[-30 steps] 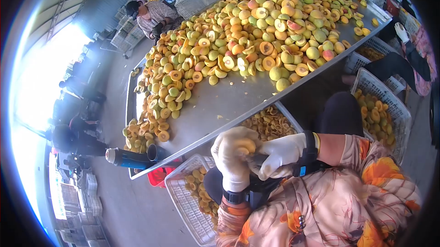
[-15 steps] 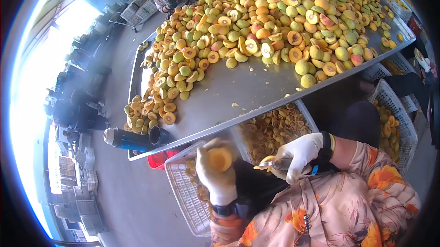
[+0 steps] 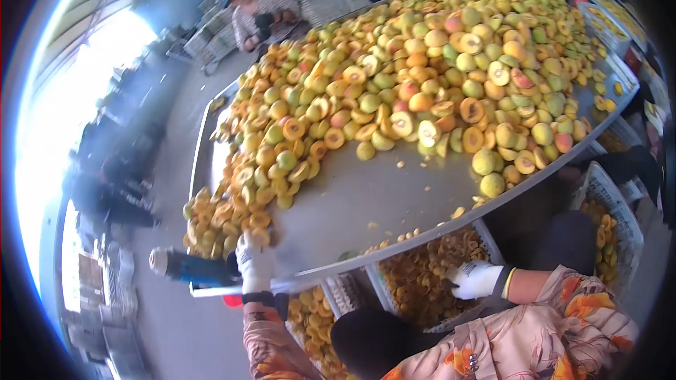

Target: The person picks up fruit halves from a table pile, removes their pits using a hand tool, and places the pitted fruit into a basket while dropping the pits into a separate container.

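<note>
My left hand [image 3: 252, 265], in a white glove, reaches over the table's near left corner. Its blurred fingertips touch halved yellow peaches [image 3: 259, 220] at the pile's end; whether they grip one I cannot make out. Right beside that hand is a dark cup [image 3: 232, 264], partly covered by it, and a blue flask [image 3: 193, 268] lying on its side. Over a crate of small peach pieces [image 3: 429, 274], my gloved right hand [image 3: 477, 280] is closed round the plier-like pitting tool, mostly hidden by the glove.
A large heap of peaches [image 3: 394, 98] covers much of the metal table [image 3: 338, 218]. Below its raised edge stand a crate of peach halves [image 3: 313, 320] and another crate [image 3: 623, 218] on the right. Across the table a person [image 3: 264, 17] sits near stacked crates.
My left hand has gone from above the left crate to the pile's left end; the peach half it held is gone from above the crate. My right hand has lowered towards the crate of pieces.
</note>
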Available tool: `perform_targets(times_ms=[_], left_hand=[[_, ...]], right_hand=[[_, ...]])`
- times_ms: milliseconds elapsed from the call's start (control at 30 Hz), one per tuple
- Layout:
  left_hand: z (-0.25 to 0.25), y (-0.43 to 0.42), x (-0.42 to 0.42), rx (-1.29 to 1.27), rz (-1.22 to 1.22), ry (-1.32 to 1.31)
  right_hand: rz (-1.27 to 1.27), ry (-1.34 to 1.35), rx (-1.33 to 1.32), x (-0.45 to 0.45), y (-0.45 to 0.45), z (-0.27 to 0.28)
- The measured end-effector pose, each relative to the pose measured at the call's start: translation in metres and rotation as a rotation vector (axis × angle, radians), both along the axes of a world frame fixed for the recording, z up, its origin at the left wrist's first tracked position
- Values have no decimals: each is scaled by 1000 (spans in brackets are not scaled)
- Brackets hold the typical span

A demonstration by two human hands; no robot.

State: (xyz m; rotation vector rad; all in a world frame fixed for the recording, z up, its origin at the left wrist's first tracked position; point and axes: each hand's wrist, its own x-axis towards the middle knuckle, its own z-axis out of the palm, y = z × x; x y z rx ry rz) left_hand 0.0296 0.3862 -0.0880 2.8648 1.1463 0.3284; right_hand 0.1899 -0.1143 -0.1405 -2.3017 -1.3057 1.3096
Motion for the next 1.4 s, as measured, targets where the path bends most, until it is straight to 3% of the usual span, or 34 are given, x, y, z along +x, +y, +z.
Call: perform_targets(times_ms=[67, 100, 167, 300, 400, 467, 533, 567, 600, 667, 733, 800, 867, 933, 967, 1033, 1100, 1200, 1400], left_hand=[[-33, 47, 19, 4, 62, 179], [-49, 66, 24, 24, 72, 225], [-30, 48, 35, 71, 118, 329], [-14, 30, 23, -18, 204, 283], [-27, 39, 10, -154, 131, 99], [-38, 28, 7, -218, 135, 45], [-18, -8, 15, -415, 163, -109], [5, -39, 23, -636, 187, -242], [23, -69, 23, -866, 98, -478], [40, -109, 22, -1125, -51, -590], [43, -154, 16, -1451, -174, -810], [46, -213, 18, -1515, -208, -946], [65, -272, 20, -1728, -186, -1071], [66, -313, 21, -1737, -194, -1198], [66, -325, 16, -1710, -251, -1162], [73, -350, 9, -1733, -255, -1171], [73, -369, 3, -1456, -302, -1168], [92, -391, -8, -1362, -317, -1162], [100, -422, -11, -990, -329, -1231]], right_hand=[[-49, -46, 91, -10, -4, -35], [-42, -15, 59, -6, -1, -26], [-49, 76, 14, -5, 8, -8], [16, 84, -8, -6, 13, -6], [24, -72, 311, -19, 0, -59], [14, -25, 184, -12, 1, -26], [-35, 38, 129, -8, 1, 1], [-86, 22, 204, -8, -2, 1], [-138, 11, 276, -12, -7, 2], [-229, 92, 399, -16, -12, 34], [-313, 170, 593, -28, -9, 24], [-398, 551, 315, -33, -12, 109], [-410, 586, 281, -43, -12, 124], [-224, 154, 868, -58, -9, 90], [-199, 89, 935, -61, -8, 78], [-201, 77, 946, -73, -14, 98], [-240, 34, 944, -86, -24, 128], [-249, -44, 1091, -96, -35, 131], [-306, -95, 1064, -111, -46, 141]])
